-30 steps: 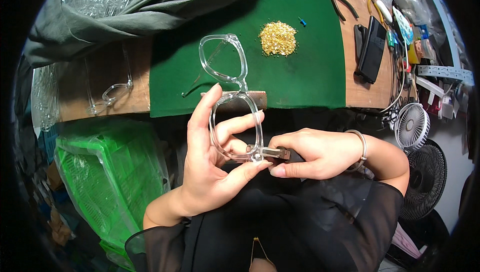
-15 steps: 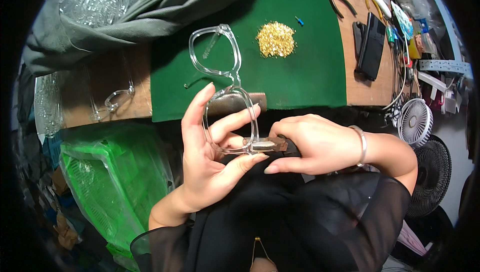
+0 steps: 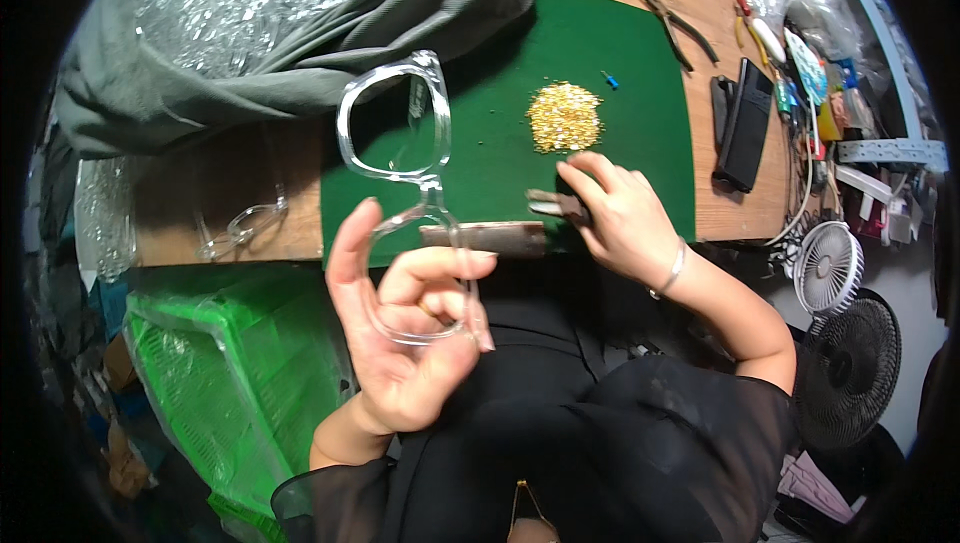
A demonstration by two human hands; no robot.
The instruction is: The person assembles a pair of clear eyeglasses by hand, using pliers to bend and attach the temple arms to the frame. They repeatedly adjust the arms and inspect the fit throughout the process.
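Observation:
My left hand (image 3: 405, 363) is closed on the lower rim of a clear plastic eyeglass frame (image 3: 430, 185), held upright on its side in front of me. Its upper rim reaches over the green mat (image 3: 640, 93). My right hand (image 3: 632, 218) grips a pair of pliers (image 3: 558, 205) with dark handles, most of which the fingers hide. The jaws point left, apart from the eyeglass frame. Just beyond the right fingertips lies a heap of tiny gold-coloured metal pieces (image 3: 565, 118). A dark, flat bar (image 3: 510, 237) sits at the mat's front edge, partly behind the eyeglass frame.
A blue pin (image 3: 611, 81) lies past the heap. Other pliers (image 3: 668, 23) and a black phone (image 3: 746, 123) are on the right. Grey cloth (image 3: 430, 8) borders a pile of clear plastic parts (image 3: 240, 13). A green crate (image 3: 230, 373) stands lower left; fans (image 3: 828, 255) stand right.
The right hand and pliers have left the eyeglass frame and moved up and right to the gold heap. The left hand has shifted left and slightly down with the frame.

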